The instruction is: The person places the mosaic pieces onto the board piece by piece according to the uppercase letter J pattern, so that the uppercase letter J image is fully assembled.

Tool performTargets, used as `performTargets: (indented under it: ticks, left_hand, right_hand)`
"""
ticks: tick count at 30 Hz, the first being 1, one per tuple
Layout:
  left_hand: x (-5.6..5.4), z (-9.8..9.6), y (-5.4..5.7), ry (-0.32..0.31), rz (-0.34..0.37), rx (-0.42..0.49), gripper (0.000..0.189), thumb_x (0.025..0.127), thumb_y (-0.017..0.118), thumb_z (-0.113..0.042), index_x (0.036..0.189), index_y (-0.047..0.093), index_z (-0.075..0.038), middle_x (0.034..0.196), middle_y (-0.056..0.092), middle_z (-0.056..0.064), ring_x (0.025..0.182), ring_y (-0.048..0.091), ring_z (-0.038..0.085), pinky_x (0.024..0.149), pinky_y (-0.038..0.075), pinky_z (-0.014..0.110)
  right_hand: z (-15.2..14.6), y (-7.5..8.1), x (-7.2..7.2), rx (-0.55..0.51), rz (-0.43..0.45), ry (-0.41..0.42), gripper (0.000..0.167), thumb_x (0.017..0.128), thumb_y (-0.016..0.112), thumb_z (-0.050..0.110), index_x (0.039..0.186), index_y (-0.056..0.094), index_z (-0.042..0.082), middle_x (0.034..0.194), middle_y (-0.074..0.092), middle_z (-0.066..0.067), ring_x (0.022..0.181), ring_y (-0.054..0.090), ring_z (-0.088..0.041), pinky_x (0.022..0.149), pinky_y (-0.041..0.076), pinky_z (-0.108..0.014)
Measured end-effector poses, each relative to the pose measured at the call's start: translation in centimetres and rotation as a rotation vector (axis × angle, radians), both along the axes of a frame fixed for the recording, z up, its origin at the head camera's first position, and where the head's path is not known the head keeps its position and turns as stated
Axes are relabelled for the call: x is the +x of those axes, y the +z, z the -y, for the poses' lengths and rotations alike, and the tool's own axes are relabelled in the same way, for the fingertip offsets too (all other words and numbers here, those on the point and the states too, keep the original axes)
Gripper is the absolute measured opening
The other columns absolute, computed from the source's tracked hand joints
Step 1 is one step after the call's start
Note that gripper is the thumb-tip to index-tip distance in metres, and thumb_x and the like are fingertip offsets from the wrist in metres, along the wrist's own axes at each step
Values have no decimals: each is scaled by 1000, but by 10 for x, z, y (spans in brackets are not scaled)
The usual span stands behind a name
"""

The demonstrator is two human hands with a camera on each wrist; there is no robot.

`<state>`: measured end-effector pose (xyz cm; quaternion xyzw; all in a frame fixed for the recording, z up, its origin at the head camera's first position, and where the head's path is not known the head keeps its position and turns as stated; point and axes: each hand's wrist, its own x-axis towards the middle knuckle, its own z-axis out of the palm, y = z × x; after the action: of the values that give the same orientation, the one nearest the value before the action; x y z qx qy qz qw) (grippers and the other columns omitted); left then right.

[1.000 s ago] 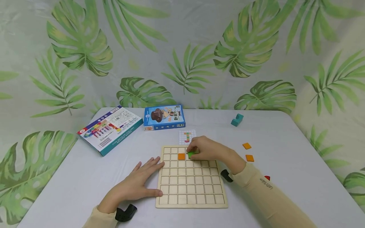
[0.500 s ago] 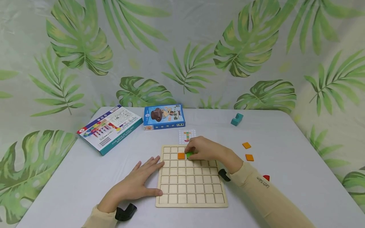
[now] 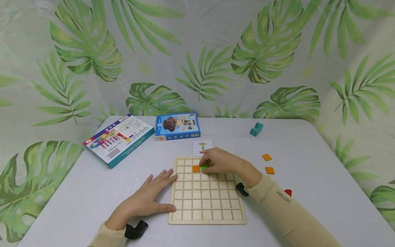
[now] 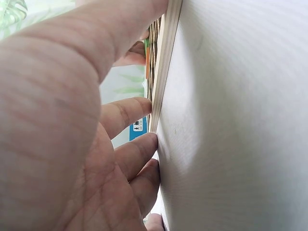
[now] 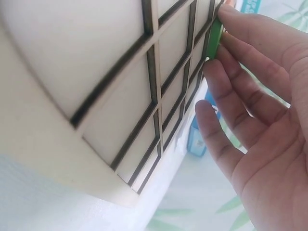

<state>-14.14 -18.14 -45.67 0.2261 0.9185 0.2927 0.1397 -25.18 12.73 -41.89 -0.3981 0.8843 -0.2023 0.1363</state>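
Observation:
A wooden grid board [image 3: 196, 204] lies flat on the table. An orange square tile [image 3: 196, 168] sits in a cell of its second row. In the cell just right of it is a green square tile [image 3: 204, 168], pinched between the thumb and fingers of my right hand [image 3: 224, 161]. The right wrist view shows the green tile [image 5: 215, 41] raised above the cell dividers, its edge against the thumb. My left hand [image 3: 148, 199] is spread along the board's left side, thumb and a fingertip touching the rim. The left wrist view has those fingers [image 4: 126, 115] straight at the board's edge.
A pattern card [image 3: 198, 147] lies behind the board. Farther back are a blue game box [image 3: 178, 126] and a larger white-and-teal box [image 3: 119, 139]. Orange tiles [image 3: 270, 170] and a red piece [image 3: 288, 192] lie to the right, with a teal block [image 3: 256, 129] behind them.
My right hand has shifted slightly left with the green tile, bringing it closer beside the orange tile. The left hand stays at the board's edge.

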Motion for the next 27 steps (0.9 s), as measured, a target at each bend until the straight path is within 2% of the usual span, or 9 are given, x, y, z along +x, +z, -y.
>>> performTargets:
  ticks: [11,17,27]
  left_hand:
    - [3,0,2,-4,2,16,100,85,86,-58,166,43,-17,179,27,10,168,17,40,130,4,76]
    - [3,1,1,-9,-3,19,100,85,86,-58,166,43,-18,179,27,9,168,17,39,130,4,76]
    - [2,1,-2,-6,-13,12,101,84,86,-60,166,43,-19,179,27,9,168,17,39,131,4,76]
  right_hand:
    - [0,-2,-1,-12,-5,14,22,96,83,16,115,82,6,107,75,-2,91,66,-9,83,57,-20]
    - [-5,1,1,-25,-3,-41,19,96,81,16,114,82,9,109,76,0,95,68,-9,89,60,-24]
    - [-35,4,0,-56,-2,-103,10,97,76,10,105,81,12,100,74,3,92,66,-10,87,59,-28]
